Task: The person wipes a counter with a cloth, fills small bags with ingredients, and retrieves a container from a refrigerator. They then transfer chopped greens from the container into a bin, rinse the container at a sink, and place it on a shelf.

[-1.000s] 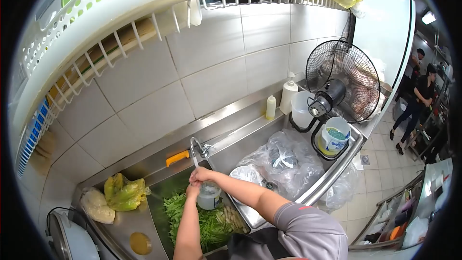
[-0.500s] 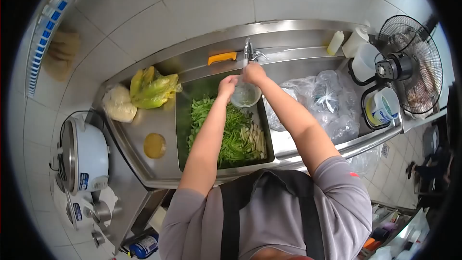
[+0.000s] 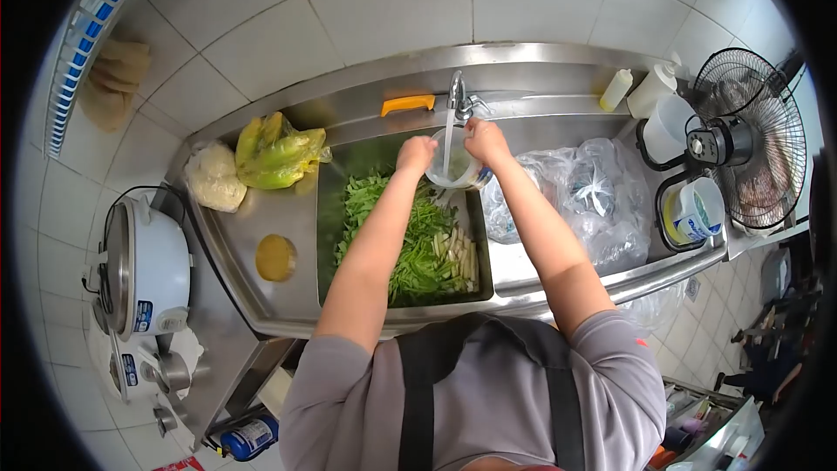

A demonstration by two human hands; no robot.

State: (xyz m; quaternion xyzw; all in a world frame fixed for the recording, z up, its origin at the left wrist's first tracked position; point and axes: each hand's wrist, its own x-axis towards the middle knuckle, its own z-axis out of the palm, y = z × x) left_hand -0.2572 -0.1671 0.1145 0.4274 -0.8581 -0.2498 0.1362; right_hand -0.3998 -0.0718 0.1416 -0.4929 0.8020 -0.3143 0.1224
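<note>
Water runs from the metal faucet (image 3: 456, 92) into a clear round container (image 3: 452, 181) at the back of the sink basin. My left hand (image 3: 418, 154) grips the container's left rim, and my right hand (image 3: 487, 141) has its fingers closed on the right rim. Below the container, leafy greens (image 3: 375, 201) fill much of the basin (image 3: 330, 283), with cut pale stems (image 3: 456, 262) at their right. An orange-handled tool (image 3: 408, 105) lies on the ledge left of the faucet.
Bagged green produce (image 3: 277, 157), a pale bagged item (image 3: 214, 176) and a round yellowish-brown object (image 3: 275, 258) sit left of the basin. Clear plastic bags (image 3: 597, 196) lie right of it. Farther right are white tubs (image 3: 667, 126) and a fan (image 3: 750, 139); a rice cooker (image 3: 157, 266) stands far left.
The container is now under a visible stream of water. My right hand has moved from beside the faucet to the container's right rim, and my hands are farther apart.
</note>
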